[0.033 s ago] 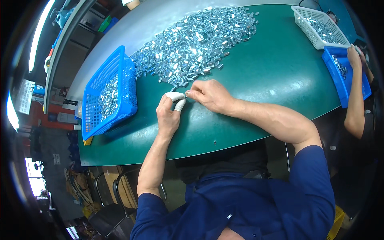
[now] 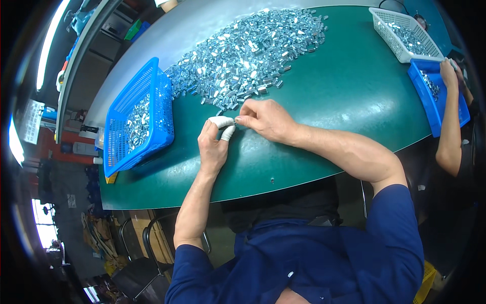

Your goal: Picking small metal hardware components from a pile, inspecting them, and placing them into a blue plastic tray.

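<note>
Spreading across the far middle of the green bench (image 2: 329,96) lies a broad heap of small shiny metal parts (image 2: 248,53), its near fringe thinning out just beyond the two hands. At the bench's left edge sits a blue mesh basket (image 2: 147,86) with more of the same parts in it, close beside the heap's left end. At the far right corner stands a white mesh basket (image 2: 405,33), and just nearer than it a second blue basket (image 2: 438,101), into which another person's hand (image 2: 448,73) reaches. Nothing lies between the hands and the heap's near fringe. The left hand (image 2: 213,144) rests on the bench near its front edge, palm down, with white finger cots (image 2: 223,121) on thumb and forefinger, whose tips are drawn together. The right hand (image 2: 266,119) comes in from the right, forearm lying across the bench, fingers curled and tips pinched against the left fingertips. A tiny metal piece (image 2: 235,121) seems to be nipped between them where they meet, though it is too small to make out clearly.
</note>
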Demonstrator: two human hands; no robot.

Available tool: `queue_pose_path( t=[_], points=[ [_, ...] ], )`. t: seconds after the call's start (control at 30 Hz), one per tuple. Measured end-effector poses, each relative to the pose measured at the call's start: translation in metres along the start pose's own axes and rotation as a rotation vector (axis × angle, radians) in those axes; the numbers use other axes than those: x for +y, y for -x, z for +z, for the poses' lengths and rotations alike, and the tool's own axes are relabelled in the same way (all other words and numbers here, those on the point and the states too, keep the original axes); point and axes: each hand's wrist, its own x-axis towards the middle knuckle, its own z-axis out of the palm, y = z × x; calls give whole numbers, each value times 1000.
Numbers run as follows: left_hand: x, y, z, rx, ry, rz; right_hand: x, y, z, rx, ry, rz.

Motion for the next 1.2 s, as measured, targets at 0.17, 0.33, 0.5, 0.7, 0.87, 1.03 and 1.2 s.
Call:
queue_pose_path(
  t=[0.17, 0.33, 0.5, 0.7, 0.87, 1.03, 1.2],
  points=[
    [-1, 3, 2, 15, 18, -7, 3, 0, -4, 28, 66, -177],
    [1, 3, 3, 19, -46, 66, 4, 1, 0, 23, 201, -109],
    [5, 0, -13, 28, -161, 150, 2, 0, 0, 17, -60, 23],
    [2, -33, -102, 179, -542, 217, 10, -6, -13, 235, -198, 90],
    [-5, -61, -167, 364, -899, 181, 6, -7, -10, 208, -191, 73],
    [-32, -38, -81, -1, -431, 48, 3, -5, -6, 164, -197, 71],
    [-33, -29, -19, -144, -423, -95, 1, -2, -5, 132, -212, 70]
  ],
)
